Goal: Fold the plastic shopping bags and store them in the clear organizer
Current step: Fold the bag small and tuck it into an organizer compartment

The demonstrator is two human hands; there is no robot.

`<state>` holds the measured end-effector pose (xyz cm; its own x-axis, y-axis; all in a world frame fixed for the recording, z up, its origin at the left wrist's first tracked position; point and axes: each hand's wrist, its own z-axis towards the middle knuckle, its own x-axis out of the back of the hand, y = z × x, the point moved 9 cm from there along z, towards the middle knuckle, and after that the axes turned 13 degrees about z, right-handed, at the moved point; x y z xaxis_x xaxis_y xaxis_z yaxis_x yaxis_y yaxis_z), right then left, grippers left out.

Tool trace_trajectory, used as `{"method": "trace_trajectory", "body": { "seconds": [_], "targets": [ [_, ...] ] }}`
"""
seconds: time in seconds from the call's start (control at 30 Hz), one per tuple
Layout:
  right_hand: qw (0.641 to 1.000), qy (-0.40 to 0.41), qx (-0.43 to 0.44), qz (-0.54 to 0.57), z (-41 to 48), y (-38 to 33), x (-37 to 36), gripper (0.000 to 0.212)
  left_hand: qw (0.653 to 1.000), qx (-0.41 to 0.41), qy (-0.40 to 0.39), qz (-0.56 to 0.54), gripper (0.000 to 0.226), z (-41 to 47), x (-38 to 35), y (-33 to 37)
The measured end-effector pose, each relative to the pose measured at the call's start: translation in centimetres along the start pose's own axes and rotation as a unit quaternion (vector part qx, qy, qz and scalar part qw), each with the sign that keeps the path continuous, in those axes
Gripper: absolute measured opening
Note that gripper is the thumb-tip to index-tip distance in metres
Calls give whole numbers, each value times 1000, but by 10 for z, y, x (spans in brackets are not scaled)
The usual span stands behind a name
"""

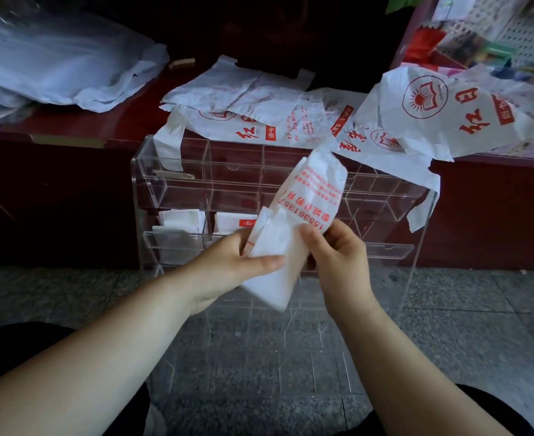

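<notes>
A white plastic bag with red print, folded into a long narrow strip (303,212), is held up in front of the clear organizer (177,184). My left hand (227,265) grips its lower end, thumb across the front. My right hand (338,256) pinches the strip's right edge at mid-length. Two folded bags (180,228) (231,221) sit in the organizer's lower-left compartments. Several unfolded printed bags (259,111) (441,111) lie spread on the dark red counter behind it, some hanging over the organizer's top.
The organizer stands on a grey stone floor (448,325) against a dark red counter (54,171). A heap of clear plastic (54,58) lies on the counter at the left. A rack with colourful goods (479,42) stands at the upper right.
</notes>
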<state>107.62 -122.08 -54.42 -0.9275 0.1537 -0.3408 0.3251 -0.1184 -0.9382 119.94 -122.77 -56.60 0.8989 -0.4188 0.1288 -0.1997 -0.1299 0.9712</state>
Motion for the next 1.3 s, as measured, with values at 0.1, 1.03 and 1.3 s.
{"method": "trace_trajectory", "body": {
  "seconds": [0.1, 1.03, 1.3],
  "targets": [
    [999, 39, 23, -23, 5, -6, 13, 20, 998, 59, 0, -22, 5, -1, -6, -16],
    [995, 30, -50, 83, 10, 11, 16, 14, 981, -34, 187, 32, 31, 3, 30, -3],
    [996, 52, -54, 43, 9, 13, 20, 20, 997, 13, 71, -27, 14, 5, 7, -9]
  ]
}}
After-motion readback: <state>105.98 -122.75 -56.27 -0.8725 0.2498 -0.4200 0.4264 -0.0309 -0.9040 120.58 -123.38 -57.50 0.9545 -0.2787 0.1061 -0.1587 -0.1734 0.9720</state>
